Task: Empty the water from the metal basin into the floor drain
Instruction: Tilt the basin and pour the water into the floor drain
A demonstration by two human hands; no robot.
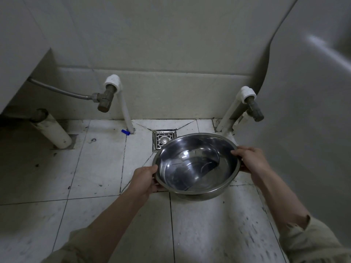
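Observation:
A round metal basin [195,164] with a shallow pool of water in its bottom is held just above the tiled floor. My left hand [145,177] grips its left rim, thumb over the edge. On the opposite side my right hand [250,160] grips the right rim. The square metal floor drain [161,139] lies just beyond the basin's far left edge, partly covered by it. The basin looks roughly level, perhaps tipped slightly.
White pipes with brass valves stand left [112,95] and right [250,103] of the drain against the wall. A thick white drain pipe [51,130] slants at the far left. A small blue cap [125,132] lies on the floor. A white fixture [307,111] fills the right side.

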